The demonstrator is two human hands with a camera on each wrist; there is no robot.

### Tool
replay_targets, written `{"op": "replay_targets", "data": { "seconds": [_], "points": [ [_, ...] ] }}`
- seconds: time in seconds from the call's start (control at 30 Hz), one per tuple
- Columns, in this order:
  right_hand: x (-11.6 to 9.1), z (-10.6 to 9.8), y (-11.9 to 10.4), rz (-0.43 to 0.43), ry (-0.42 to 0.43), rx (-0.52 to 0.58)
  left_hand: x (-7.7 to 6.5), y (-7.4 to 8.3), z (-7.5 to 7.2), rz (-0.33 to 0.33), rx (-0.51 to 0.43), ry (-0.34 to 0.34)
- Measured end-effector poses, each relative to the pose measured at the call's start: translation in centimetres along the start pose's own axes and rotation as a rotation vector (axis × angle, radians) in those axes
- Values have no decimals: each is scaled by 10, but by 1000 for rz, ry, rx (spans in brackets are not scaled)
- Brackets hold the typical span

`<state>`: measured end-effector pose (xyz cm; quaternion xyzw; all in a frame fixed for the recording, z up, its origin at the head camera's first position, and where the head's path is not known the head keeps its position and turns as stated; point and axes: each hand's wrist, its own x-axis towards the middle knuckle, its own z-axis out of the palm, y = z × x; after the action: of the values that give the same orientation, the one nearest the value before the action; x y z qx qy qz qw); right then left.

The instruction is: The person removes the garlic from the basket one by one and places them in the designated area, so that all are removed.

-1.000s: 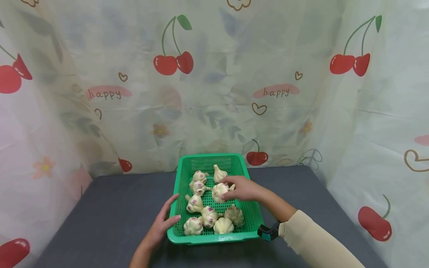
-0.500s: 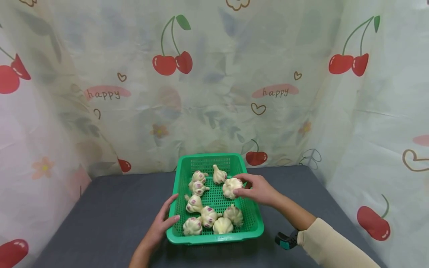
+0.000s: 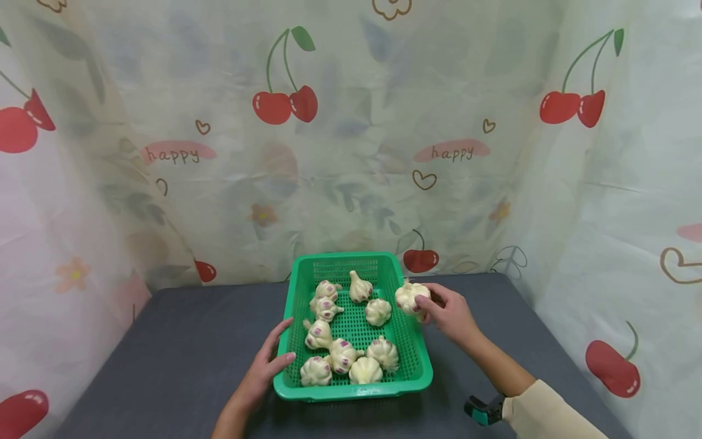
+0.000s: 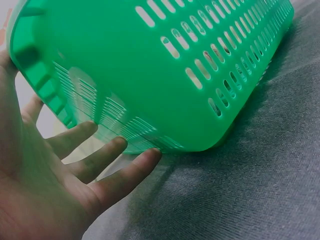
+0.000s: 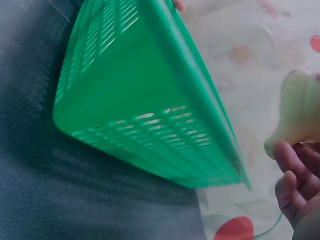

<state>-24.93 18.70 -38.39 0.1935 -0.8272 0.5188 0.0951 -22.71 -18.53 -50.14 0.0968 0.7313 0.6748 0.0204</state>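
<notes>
Smooth plastic basket [image 3: 356, 391] (faintly glossy); matt, woven cloth [image 4: 260, 175].

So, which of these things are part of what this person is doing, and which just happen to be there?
Part of the work, it seems:
green basket, left hand at its edge
nine loose garlic bulbs inside it
held garlic bulb, pinched by the right hand

Just there, not being handled:
dark tabletop
cherry-print curtain
black-and-teal wrist device
</notes>
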Motion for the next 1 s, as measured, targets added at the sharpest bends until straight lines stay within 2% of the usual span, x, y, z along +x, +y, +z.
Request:
{"op": "replay_targets", "data": {
  "seconds": [0.2, 0.33, 0.53, 0.63, 0.83, 1.0],
  "points": [
    [-8, -2, 12, -11, 128, -44, 0, -1, 1, -13, -1, 7],
    [-13, -3, 23, -19, 166, -56, 1, 0, 1, -13, -2, 7],
    [-15, -5, 69, -8, 210, -58, 2, -1, 0, -13, -4, 1],
    [-15, -7, 88, -11, 224, -113, 2, 0, 0, -12, -6, -4],
    [-13, -10, 111, -49, 238, -248, 1, 3, -1, -8, -6, -11],
    [-9, -10, 128, -16, 233, -354, 1, 2, 1, -10, -21, -4]
  ]
}}
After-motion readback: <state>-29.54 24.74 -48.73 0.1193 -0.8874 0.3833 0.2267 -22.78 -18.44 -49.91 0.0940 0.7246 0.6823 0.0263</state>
